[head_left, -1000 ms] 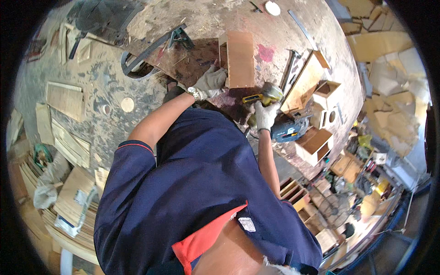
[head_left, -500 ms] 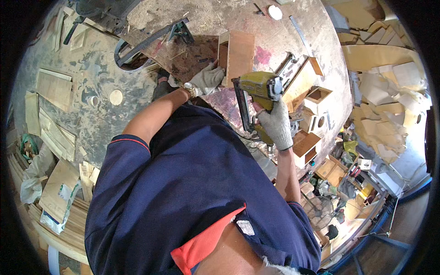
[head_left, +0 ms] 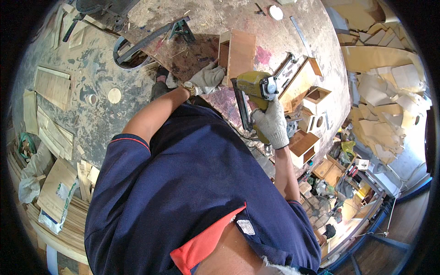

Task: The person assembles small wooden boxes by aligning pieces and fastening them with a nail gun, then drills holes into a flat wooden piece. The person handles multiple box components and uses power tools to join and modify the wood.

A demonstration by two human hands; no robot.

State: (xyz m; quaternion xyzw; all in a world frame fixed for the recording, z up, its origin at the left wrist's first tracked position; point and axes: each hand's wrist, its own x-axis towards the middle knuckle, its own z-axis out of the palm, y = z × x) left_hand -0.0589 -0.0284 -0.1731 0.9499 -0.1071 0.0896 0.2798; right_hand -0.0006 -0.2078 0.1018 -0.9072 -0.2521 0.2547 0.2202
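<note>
Box (head_left: 243, 55) sitting on work surface (head_left: 282, 43). Right hand (head_left: 270, 123) wrapping nail gun (head_left: 255, 88) handle, gun hovering by box's near end. Left hand (head_left: 208, 78) resting at box's near left corner; can't tell how firmly it's holding. Advice: bracing box, squaring nose, keeping left fingers off nail line.
</note>
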